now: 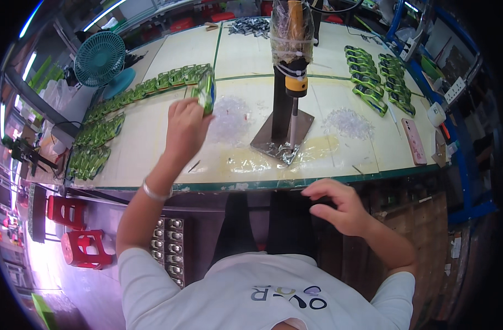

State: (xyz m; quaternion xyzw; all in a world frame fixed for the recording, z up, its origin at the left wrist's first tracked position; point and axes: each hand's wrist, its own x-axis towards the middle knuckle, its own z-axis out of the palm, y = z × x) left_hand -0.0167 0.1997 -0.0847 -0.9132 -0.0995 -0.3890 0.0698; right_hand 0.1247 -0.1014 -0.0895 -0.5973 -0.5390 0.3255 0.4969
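Observation:
My left hand [186, 125] is raised over the left middle of the table, fingers closed on a glossy green plastic piece [206, 92] that looks like a toy car body. The held piece is at the right end of a row of similar green pieces [147, 87]; whether it touches the table I cannot tell. My right hand [342, 208] hovers in front of the table's near edge, its thumb and fingers apart with nothing between them. Between the hands, a yellow-and-black electric screwdriver [296, 85] is tied upright to a post, tip down over a metal base plate [262, 142].
Small clear plastic bits lie in a left pile [229, 118] and a right pile [350, 123]. More green pieces [367, 77] stand at the right, near a pink phone [413, 140]. A teal fan [100, 59] stands at the back left. Red stools [87, 248] are on the floor.

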